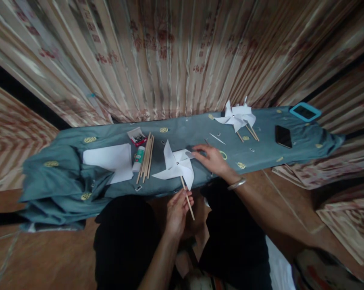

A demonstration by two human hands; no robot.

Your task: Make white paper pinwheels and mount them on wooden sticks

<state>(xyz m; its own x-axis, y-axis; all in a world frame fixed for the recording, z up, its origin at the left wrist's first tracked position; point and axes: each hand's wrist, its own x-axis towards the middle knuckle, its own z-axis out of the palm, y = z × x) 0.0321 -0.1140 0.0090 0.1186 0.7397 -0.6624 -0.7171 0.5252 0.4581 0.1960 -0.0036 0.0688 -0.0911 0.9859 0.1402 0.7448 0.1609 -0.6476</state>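
Note:
A white paper pinwheel (pixel 172 164) with a dark pin at its centre is held just above the near edge of the cloth-covered table. My left hand (pixel 178 203) is closed around its wooden stick (pixel 189 201), below the blades. My right hand (pixel 210 159) has its fingers bent and apart at the pinwheel's right blade; whether they touch the paper I cannot tell. Partly behind that hand shows a yellow-green ring (pixel 223 154), perhaps a scissors handle. Left of the pinwheel lie several wooden sticks (pixel 146 158), a glue stick (pixel 138 158) and a small red-and-white box (pixel 137 137) holding dark bits.
Stacked white paper (pixel 109 157) lies on the left of the green cloth (pixel 175 131). More pinwheels (pixel 234 117) rest at the back right, beside a thin white strip (pixel 217 139). Farther right are a black phone (pixel 283 136) and a blue-framed device (pixel 305 112). Curtains (pixel 169 60) hang behind.

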